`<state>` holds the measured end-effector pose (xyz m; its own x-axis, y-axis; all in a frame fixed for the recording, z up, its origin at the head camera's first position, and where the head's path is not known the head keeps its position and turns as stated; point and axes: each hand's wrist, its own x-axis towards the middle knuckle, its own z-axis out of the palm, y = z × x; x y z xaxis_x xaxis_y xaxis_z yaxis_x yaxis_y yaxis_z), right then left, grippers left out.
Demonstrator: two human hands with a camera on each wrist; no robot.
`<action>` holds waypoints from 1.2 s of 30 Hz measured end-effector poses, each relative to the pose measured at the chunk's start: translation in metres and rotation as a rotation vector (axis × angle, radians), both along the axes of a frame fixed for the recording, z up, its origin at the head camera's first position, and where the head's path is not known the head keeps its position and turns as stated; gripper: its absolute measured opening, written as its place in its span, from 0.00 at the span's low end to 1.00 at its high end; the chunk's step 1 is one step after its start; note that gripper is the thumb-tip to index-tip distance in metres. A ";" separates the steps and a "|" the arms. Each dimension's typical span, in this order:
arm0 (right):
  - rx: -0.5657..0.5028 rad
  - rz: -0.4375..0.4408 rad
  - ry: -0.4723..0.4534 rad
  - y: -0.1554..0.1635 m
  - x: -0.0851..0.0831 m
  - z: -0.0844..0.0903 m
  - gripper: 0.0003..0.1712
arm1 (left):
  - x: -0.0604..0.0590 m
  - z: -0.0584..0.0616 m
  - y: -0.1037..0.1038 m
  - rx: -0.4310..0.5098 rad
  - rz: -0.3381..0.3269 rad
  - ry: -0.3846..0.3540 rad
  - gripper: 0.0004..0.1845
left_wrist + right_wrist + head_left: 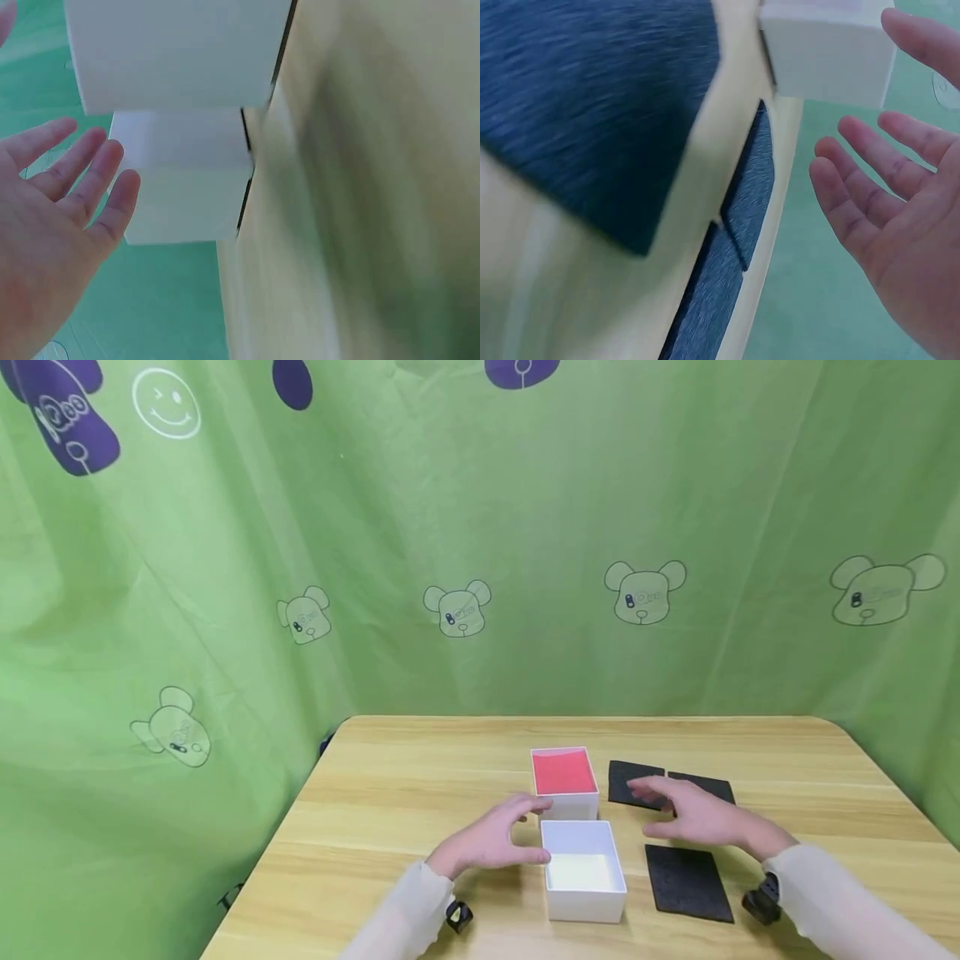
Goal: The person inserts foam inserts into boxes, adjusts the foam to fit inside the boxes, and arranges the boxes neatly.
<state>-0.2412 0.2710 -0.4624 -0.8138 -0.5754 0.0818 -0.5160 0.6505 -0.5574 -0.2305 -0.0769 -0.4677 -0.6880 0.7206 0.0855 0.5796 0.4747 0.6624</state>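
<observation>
An open white box (587, 906) stands near the front of the table, and its inside is bare white. Directly behind it is a second white box (567, 808) with a red sheet (564, 772) in its top. My left hand (495, 837) hovers at the left of the front box, fingers spread and holding nothing; the left wrist view shows its palm beside both boxes. My right hand (697, 814) is held above the black felt-like squares, also without anything in it. One black square (688, 883) lies right of the front box.
Two more black squares, a left one (630, 781) and a right one (708, 785), lie side by side behind my right hand. The wooden table (420, 760) extends to both sides. A green curtain (525, 677) with bear prints hangs behind and to the sides.
</observation>
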 end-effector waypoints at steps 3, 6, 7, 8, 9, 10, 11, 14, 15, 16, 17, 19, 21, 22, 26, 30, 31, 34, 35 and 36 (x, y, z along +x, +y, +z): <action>0.057 -0.011 0.026 0.005 0.011 -0.002 0.40 | 0.007 -0.003 0.001 0.011 -0.020 -0.047 0.47; 0.100 -0.023 0.054 0.009 0.023 -0.004 0.41 | 0.013 -0.006 0.003 0.009 -0.021 -0.081 0.54; 0.110 -0.028 0.063 0.011 0.027 -0.004 0.42 | 0.014 -0.006 0.004 0.003 -0.020 -0.087 0.56; 0.119 -0.034 0.067 0.012 0.030 -0.005 0.43 | 0.016 -0.007 0.005 -0.007 -0.019 -0.084 0.58; 0.131 -0.039 0.075 0.014 0.034 -0.006 0.44 | 0.017 -0.007 0.006 -0.018 -0.020 -0.073 0.59; 0.141 -0.042 0.081 0.015 0.037 -0.007 0.45 | 0.018 -0.007 0.007 -0.028 -0.022 -0.066 0.60; 0.151 -0.051 0.086 0.017 0.040 -0.009 0.47 | 0.019 -0.008 0.008 -0.037 -0.025 -0.056 0.61; 0.179 -0.064 0.097 0.020 0.047 -0.015 0.51 | 0.020 -0.009 0.011 -0.060 -0.033 -0.023 0.63; 0.189 -0.068 0.105 0.022 0.049 -0.018 0.52 | 0.020 -0.010 0.011 -0.065 -0.035 -0.012 0.63; 0.201 -0.070 0.110 0.022 0.051 -0.019 0.53 | 0.020 -0.011 0.012 -0.071 -0.037 -0.001 0.63; 0.207 -0.066 0.117 0.023 0.052 -0.021 0.54 | 0.020 -0.011 0.012 -0.076 -0.038 0.010 0.63; 0.222 -0.055 0.129 0.024 0.054 -0.023 0.56 | 0.020 -0.012 0.012 -0.085 -0.040 0.032 0.62; 0.239 -0.040 0.143 0.026 0.056 -0.025 0.59 | 0.020 -0.012 0.012 -0.092 -0.039 0.046 0.62; 0.245 -0.032 0.147 0.026 0.057 -0.026 0.60 | 0.020 -0.012 0.012 -0.094 -0.040 0.052 0.62; 0.257 -0.009 0.158 0.028 0.059 -0.029 0.62 | 0.020 -0.011 0.010 -0.094 -0.037 0.052 0.62; 0.284 0.000 0.177 0.030 0.061 -0.035 0.63 | 0.020 -0.011 0.010 -0.093 -0.031 0.030 0.62; 0.294 -0.003 0.179 0.030 0.061 -0.036 0.63 | 0.020 -0.011 0.009 -0.097 -0.026 0.021 0.62; 0.306 0.003 0.197 0.030 0.061 -0.037 0.62 | 0.020 -0.012 0.009 -0.108 -0.008 -0.006 0.63; 0.308 0.005 0.207 0.030 0.061 -0.038 0.62 | 0.020 -0.013 0.009 -0.109 -0.003 -0.016 0.63; 0.310 0.007 0.217 0.030 0.061 -0.038 0.62 | 0.020 -0.013 0.008 -0.110 0.002 -0.024 0.64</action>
